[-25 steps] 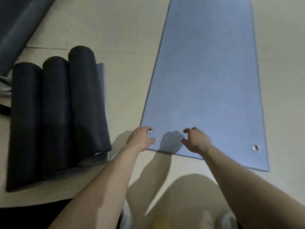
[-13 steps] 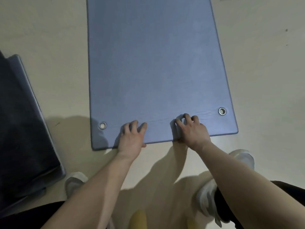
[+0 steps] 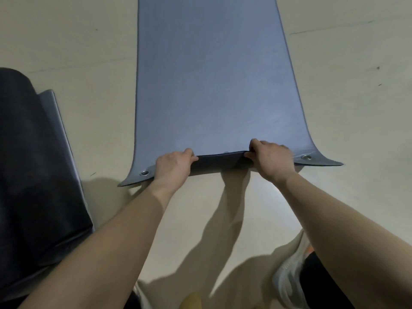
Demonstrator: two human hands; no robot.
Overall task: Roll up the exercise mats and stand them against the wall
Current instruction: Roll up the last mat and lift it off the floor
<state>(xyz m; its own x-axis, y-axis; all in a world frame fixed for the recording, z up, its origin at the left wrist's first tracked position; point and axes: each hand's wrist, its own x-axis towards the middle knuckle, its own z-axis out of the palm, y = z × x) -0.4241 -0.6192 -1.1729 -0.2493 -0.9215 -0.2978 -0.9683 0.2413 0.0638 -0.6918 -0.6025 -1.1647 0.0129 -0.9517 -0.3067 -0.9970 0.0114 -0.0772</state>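
Observation:
A blue-grey exercise mat (image 3: 211, 81) lies flat on the pale floor and runs away from me. Its near edge is lifted and folded over, so the dark underside (image 3: 217, 162) shows between my hands. My left hand (image 3: 172, 166) grips that edge left of centre. My right hand (image 3: 270, 158) grips it right of centre. A metal eyelet (image 3: 145, 173) sits at the near left corner and another eyelet (image 3: 306, 157) at the near right corner. Both corners still touch the floor.
Dark rolled mats (image 3: 33, 175) lie on the floor at the left, over a grey sheet edge (image 3: 61, 121). My white shoe (image 3: 289, 277) stands at the lower right. Bare pale floor (image 3: 356, 97) lies on both sides of the mat.
Both hands went from resting flat on the mat's near edge to gripping it. The edge has been lifted and curled over, showing the dark underside.

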